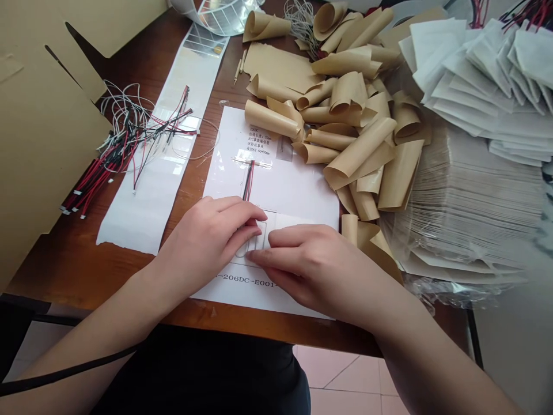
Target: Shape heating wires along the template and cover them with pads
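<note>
My left hand rests over a printed paper sheet, thumb and index finger drawn together at a thin white wire. The wire lies in narrow loops on the sheet, partly covered by my fingers. From the right, my right hand bends its fingers onto the same loops, its index fingertip pressing near their lower end. Black and red leads run up from my left fingers to a small connector under clear tape. What exactly sits between the fingertips is partly hidden.
Wire bundles with connectors lie left on a white label strip, beside a cardboard box. Curled brown paper pieces crowd the sheet's right side. Farther right stand a plastic-wrapped stack and white pouches.
</note>
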### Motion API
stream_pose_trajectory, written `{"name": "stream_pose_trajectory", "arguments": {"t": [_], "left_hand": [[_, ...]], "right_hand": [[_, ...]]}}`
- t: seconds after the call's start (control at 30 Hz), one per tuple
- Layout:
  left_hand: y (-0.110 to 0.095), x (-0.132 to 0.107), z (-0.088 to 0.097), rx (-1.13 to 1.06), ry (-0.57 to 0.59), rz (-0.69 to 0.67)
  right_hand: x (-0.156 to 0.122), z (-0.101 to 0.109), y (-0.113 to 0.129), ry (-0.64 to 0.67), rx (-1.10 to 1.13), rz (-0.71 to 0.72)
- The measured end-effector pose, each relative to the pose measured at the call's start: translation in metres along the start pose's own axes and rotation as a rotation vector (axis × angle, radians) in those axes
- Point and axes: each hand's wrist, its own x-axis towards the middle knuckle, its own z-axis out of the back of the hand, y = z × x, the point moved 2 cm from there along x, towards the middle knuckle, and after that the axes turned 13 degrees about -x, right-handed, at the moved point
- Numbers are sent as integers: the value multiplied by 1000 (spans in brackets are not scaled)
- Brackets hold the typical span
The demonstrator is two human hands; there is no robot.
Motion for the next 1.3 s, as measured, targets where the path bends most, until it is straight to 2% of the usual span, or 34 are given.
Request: {"name": "stream_pose_trajectory", "arguments": {"t": [0.57, 0.8, 1.3], "left_hand": [[-1, 0, 1, -12, 2, 4], [-1, 1, 2, -21, 7, 19], [1, 1, 2, -45, 20, 18]], "right_hand": [[2, -1, 3, 12, 7, -1], [2, -3, 6, 116, -10, -1], [1, -3, 6, 68, -44, -11]]}}
